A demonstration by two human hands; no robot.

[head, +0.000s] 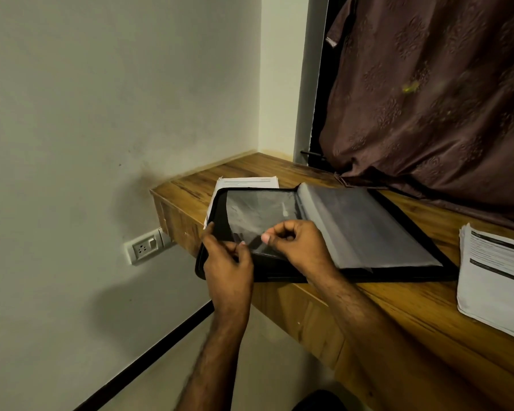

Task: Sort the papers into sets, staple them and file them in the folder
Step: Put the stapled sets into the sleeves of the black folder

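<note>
i see the black folder (398, 262) lying open on the wooden worktop (428, 315), near its left end, with its near-left corner overhanging the front edge. a thick block of clear sleeves (365, 223) lies on the folder's right half. on the left half a single clear sleeve (258, 212) lies over the black inside cover. my left hand (227, 262) pinches the near edge of that sleeve between thumb and curled fingers, at the folder's near-left corner. my right hand (301, 243) sits just beside it, fingers curled, its grip also pinching the same sleeve's near edge. a set of printed papers (250, 182) lies under the folder's far-left corner, close to the worktop's left end, sticking out behind it. a second stack of papers (496, 280) rests by the front edge toward the worktop's right end, apart from the folder. a brown curtain (428, 99) hangs along the back edge.
</note>
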